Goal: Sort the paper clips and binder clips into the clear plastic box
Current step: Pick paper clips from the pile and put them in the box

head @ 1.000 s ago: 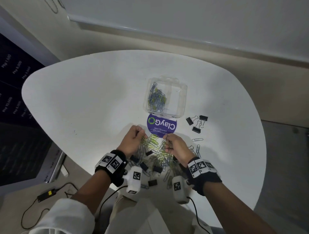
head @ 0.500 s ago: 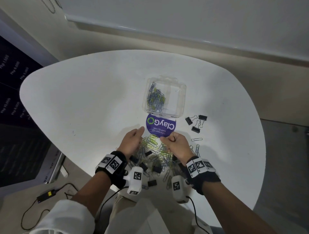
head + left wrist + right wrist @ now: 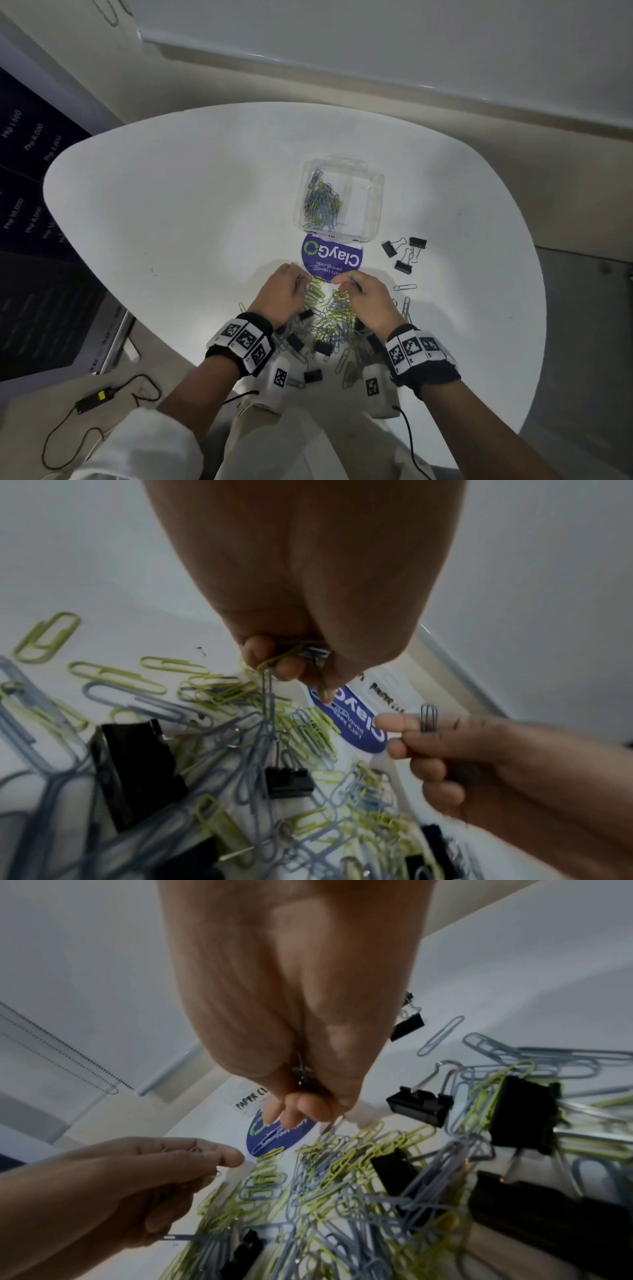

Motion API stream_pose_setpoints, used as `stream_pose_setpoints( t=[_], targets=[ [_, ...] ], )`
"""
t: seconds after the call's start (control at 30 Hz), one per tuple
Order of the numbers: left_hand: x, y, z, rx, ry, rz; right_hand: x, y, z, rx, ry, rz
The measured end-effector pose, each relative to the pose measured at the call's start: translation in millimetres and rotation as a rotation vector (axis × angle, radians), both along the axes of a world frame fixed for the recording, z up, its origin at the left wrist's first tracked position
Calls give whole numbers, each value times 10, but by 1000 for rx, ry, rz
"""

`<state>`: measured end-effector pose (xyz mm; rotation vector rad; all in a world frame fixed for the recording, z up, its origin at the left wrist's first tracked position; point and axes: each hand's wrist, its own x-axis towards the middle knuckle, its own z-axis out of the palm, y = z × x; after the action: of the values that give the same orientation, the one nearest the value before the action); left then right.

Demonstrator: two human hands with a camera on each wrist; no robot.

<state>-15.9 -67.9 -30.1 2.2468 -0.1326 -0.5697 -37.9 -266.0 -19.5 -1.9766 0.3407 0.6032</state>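
Observation:
A clear plastic box (image 3: pixel 373 202) stands open on the white table, with grey and yellow paper clips (image 3: pixel 322 205) heaped in its left part. Its lid with a purple label (image 3: pixel 331 260) lies flat toward me. A pile of yellow and grey paper clips (image 3: pixel 334 315) mixed with black binder clips (image 3: pixel 313 375) lies below the lid. My left hand (image 3: pixel 286 291) hovers over the pile's left side and pinches a bunch of paper clips (image 3: pixel 294 656). My right hand (image 3: pixel 363 294), over the right side, pinches grey paper clips (image 3: pixel 428 718) too.
Three black binder clips (image 3: pixel 404 251) lie right of the box. Loose grey paper clips (image 3: pixel 405 287) lie right of my right hand. The table's front edge curves just below the pile. A cable and a small black device (image 3: pixel 92 399) lie on the floor at left.
Both hands have lifted slightly off the pile and shifted up toward the lid, each keeping its pinch on paper clips.

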Motion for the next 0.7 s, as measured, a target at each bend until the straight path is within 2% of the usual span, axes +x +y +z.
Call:
stream_pose_setpoints(
  t=[0.13,0.23,0.4,0.47,0.57,0.7],
  targets=[
    [-22,-106,33,141,-48,-149,-6,7,-51,-112,-36,13],
    [-8,-168,-5,257,-50,-214,-39,5,-134,-251,-144,130],
    [5,-202,-117,393,-95,-305,-76,51,-240,-367,-174,253],
    [14,-192,-127,354,-71,-301,-69,56,-242,-356,-168,246],
    [57,-120,-71,157,22,-180,-55,19,-185,-288,-142,193],
    [162,42,233,-52,154,-58,-43,-79,5,-144,-92,143]
  ],
)
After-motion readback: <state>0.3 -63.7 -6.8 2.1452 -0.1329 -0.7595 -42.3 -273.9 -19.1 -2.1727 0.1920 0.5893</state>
